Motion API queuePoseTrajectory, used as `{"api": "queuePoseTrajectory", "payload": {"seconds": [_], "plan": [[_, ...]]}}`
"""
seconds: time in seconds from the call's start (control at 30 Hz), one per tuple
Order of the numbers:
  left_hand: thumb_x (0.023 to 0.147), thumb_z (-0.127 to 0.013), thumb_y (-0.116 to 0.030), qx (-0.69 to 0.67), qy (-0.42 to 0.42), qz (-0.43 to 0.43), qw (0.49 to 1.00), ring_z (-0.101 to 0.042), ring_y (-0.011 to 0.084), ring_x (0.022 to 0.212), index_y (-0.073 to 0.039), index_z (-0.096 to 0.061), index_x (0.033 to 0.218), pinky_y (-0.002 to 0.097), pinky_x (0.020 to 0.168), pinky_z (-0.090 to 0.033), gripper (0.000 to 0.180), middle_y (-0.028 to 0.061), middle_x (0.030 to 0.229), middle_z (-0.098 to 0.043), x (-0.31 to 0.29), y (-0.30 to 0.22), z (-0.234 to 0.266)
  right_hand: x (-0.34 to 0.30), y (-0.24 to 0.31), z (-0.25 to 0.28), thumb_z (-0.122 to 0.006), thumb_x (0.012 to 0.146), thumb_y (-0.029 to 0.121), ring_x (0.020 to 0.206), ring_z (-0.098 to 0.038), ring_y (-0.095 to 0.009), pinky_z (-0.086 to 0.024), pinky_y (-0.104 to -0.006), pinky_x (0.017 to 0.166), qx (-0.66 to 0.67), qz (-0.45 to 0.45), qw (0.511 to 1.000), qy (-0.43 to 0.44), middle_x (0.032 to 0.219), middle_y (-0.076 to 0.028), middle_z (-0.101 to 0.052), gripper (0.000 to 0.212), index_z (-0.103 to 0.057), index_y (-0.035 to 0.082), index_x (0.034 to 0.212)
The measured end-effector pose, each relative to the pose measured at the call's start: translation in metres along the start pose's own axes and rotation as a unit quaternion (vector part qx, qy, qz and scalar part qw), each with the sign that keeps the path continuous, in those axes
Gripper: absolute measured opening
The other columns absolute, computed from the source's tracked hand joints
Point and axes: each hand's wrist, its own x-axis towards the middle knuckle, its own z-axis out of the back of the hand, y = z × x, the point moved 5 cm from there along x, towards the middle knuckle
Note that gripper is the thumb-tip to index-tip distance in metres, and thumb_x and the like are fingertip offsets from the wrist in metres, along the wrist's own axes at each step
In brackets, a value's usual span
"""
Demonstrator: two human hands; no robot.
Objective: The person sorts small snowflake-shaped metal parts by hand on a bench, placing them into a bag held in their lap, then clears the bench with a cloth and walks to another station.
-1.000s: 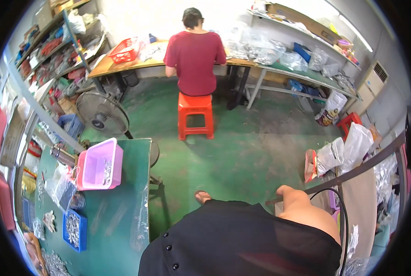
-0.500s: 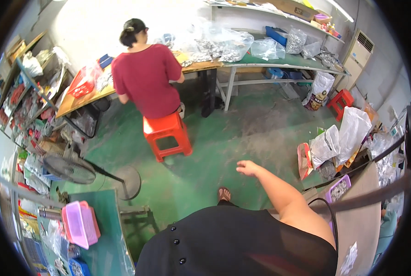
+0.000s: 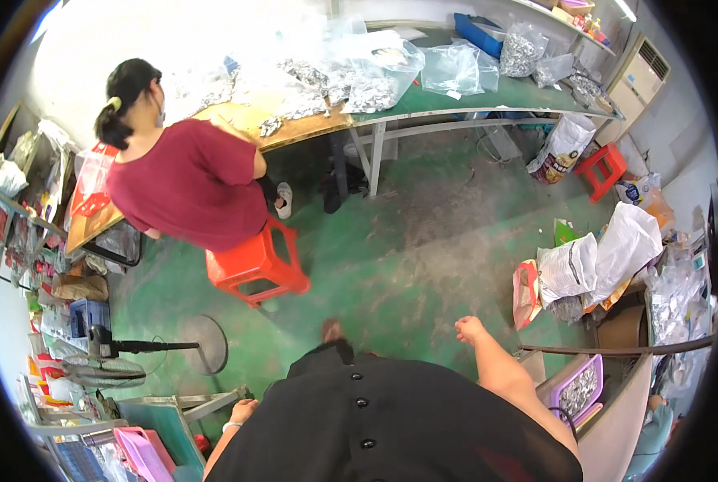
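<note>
My right hand (image 3: 471, 329) hangs out in front of me over the green floor, its fingers loosely curled in with nothing visible in them. Beside my black buttoned top, my left hand (image 3: 244, 411) shows at the lower left with a pale band at the wrist. Its fingers are partly hidden and too small to make out. Closest to that hand is a green-topped table (image 3: 160, 426) with a pink plastic basket (image 3: 140, 454). To the right of my right arm, a purple tray (image 3: 580, 387) holds many small silvery pieces. Neither hand touches these things.
A co-worker (image 3: 194, 181) in a dark red shirt sits on a red stool (image 3: 259, 269) at a wooden worktable (image 3: 295, 128). A standing fan (image 3: 106, 371) is at left. White sacks (image 3: 626, 251) stand on the right, near another red stool (image 3: 601, 172).
My view has moved forward, and the co-worker appears larger and farther left. My left hand has come into view. My right hand has shifted right and lower in the picture.
</note>
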Motion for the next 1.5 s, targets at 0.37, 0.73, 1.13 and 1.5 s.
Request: {"api": "queuePoseTrajectory", "payload": {"seconds": [0.37, 0.73, 1.13, 1.5], "plan": [[0.087, -0.059, -0.036, 0.102, 0.108, -0.038, 0.988, -0.062, 0.0201, 0.085, -0.003, -0.062, 0.113, 0.0334, 0.066, -0.052, 0.042, 0.008, 0.097, -0.064, 0.119, -0.241, -0.011, 0.096, -0.037, 0.008, -0.059, 0.084, 0.012, 0.058, -0.058, -0.022, -0.048, -0.0375, 0.049, 0.087, -0.066, 0.992, 0.064, 0.076, -0.008, -0.063, 0.011, -0.061, 0.006, 0.093], [0.09, -0.056, -0.031, -0.101, 0.039, 0.01, 0.994, -0.06, 0.023, 0.094, -0.003, -0.058, 0.12, 0.0327, 0.074, -0.051, 0.041, 0.0117, 0.111, -0.062, 0.12, -0.345, -0.02, 0.215, 0.181, 0.058, -0.058, 0.084, 0.01, 0.058, -0.059, -0.023, -0.05, -0.0373, 0.05, 0.066, -0.049, 0.991, 0.108, 0.076, -0.01, -0.062, 0.012, -0.06, 0.004, 0.094], [0.083, -0.052, -0.025, -0.142, -0.099, 0.187, 0.967, -0.061, 0.0357, 0.097, -0.009, -0.064, 0.09, 0.0453, 0.077, -0.05, 0.021, 0.0151, 0.095, -0.065, 0.024, -0.352, -0.078, 0.339, 0.472, 0.026, -0.055, 0.089, 0.016, 0.063, -0.063, -0.022, -0.051, -0.0358, 0.048, -0.154, 0.017, 0.958, 0.242, 0.077, -0.008, -0.06, 0.013, -0.056, 0.011, 0.101], [0.083, -0.051, -0.025, -0.204, -0.111, 0.19, 0.954, -0.061, 0.0353, 0.097, -0.009, -0.064, 0.09, 0.0448, 0.078, -0.05, 0.022, 0.0144, 0.096, -0.065, 0.027, -0.341, -0.079, 0.317, 0.47, -0.053, -0.055, 0.085, 0.007, 0.055, -0.059, -0.023, -0.045, -0.036, 0.043, -0.285, 0.191, 0.851, 0.398, 0.071, -0.01, -0.059, 0.008, -0.061, 0.002, 0.085]]}}
